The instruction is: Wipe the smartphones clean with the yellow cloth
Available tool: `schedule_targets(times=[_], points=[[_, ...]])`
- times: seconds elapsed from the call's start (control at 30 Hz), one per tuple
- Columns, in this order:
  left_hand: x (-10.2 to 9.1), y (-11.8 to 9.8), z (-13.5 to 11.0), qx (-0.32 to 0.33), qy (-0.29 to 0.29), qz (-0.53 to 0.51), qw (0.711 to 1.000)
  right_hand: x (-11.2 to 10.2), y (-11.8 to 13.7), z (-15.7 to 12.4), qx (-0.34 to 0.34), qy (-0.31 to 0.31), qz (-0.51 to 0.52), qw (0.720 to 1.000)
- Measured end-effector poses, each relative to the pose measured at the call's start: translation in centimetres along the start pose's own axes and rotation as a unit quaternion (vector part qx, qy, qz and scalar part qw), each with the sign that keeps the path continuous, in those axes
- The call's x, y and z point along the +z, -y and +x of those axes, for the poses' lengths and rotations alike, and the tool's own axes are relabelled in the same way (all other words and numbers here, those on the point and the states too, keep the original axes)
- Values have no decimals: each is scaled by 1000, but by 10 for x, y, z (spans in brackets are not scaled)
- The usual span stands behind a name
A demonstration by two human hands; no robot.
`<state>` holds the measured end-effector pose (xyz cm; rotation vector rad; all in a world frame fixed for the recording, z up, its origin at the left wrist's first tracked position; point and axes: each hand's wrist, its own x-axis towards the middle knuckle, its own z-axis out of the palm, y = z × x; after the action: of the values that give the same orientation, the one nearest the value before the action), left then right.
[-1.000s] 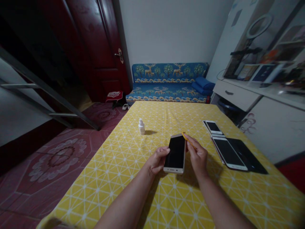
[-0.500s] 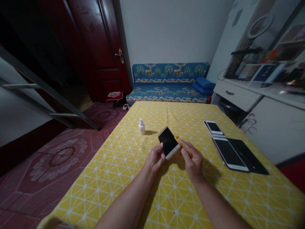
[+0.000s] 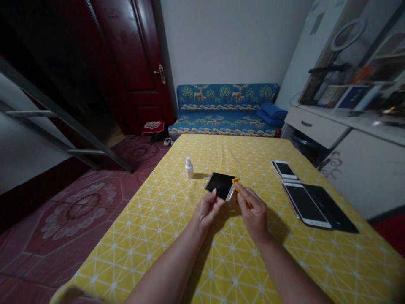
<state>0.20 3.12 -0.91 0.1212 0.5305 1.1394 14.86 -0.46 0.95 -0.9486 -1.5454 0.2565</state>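
Observation:
A gold-edged phone (image 3: 220, 185) with a dark screen lies low and nearly flat over the yellow tablecloth (image 3: 177, 236), turned crosswise. My left hand (image 3: 207, 210) pinches its near edge with the fingertips. My right hand (image 3: 253, 213) is closed on a small yellow tool (image 3: 238, 185) whose tip rests against the phone's right corner. Both forearms reach in from the bottom of the view.
A small white bottle (image 3: 189, 168) stands just left of the phone. To the right lie two more phones (image 3: 284, 169) (image 3: 305, 204) and a black flat panel (image 3: 329, 207). A blue sofa (image 3: 224, 109), a dark red door (image 3: 133, 63) and a white cabinet (image 3: 316, 126) surround the table.
The phone has been turned from upright and facing me to lying crosswise, moving left and down toward the table. My right hand with the yellow tool followed it to the phone's corner.

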Motion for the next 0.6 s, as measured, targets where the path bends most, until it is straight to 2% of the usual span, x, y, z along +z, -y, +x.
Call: schedule_targets(times=[0.2, 0.33, 0.5, 0.6], points=[[1, -3, 2, 2, -30, -36, 999, 2, 2, -8, -38, 71, 10, 997], [0, -5, 4, 2, -31, -42, 999, 2, -3, -12, -82, 105, -29, 991], [0, -1, 4, -8, -13, -16, 1000, -4, -12, -7, -91, 63, -83, 990], [1, 3, 2, 25, -3, 23, 999, -8, -15, -4, -68, 25, -90, 993]])
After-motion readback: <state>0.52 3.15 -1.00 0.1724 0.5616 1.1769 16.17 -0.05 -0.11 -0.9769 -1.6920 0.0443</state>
